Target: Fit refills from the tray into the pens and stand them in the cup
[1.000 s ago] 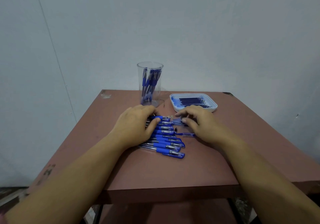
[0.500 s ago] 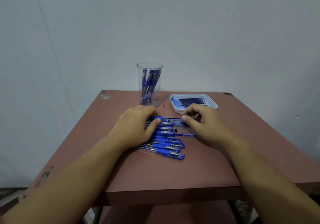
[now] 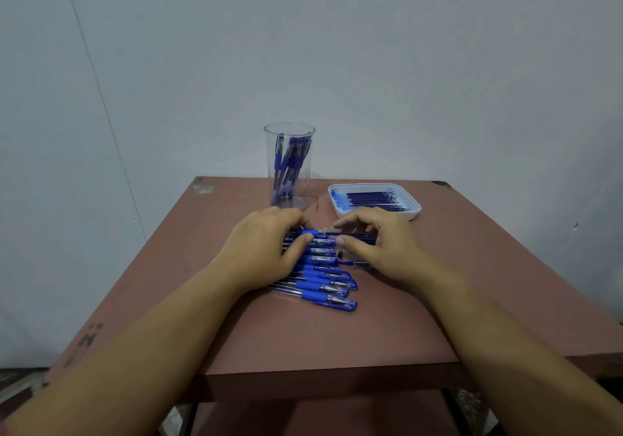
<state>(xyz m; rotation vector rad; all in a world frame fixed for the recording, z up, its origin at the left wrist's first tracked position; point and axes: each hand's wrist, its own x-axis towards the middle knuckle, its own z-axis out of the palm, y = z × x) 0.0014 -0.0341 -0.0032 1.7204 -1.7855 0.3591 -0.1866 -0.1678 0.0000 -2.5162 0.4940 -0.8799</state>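
Note:
Several blue pens (image 3: 323, 280) lie in a row across the middle of the brown table (image 3: 337, 338). My left hand (image 3: 263, 247) holds the blue grip end of the farthest pen (image 3: 312, 233). My right hand (image 3: 381, 243) pinches a dark refill (image 3: 354, 234) lined up with that pen's tip. A clear cup (image 3: 290, 166) at the back holds several finished pens upright. To its right, a white tray (image 3: 414, 208) contains several dark blue refills. A small black tip piece (image 3: 339, 253) lies between my hands.
A pale wall stands close behind the table. The table's front edge (image 3: 337, 373) is near me, with a lower shelf under it. Bare tabletop lies to the left of the pens and to the right of my right hand.
My right hand has moved left along the farthest pen, bringing the refill up to the pen end held in my left hand. My left hand has stayed put.

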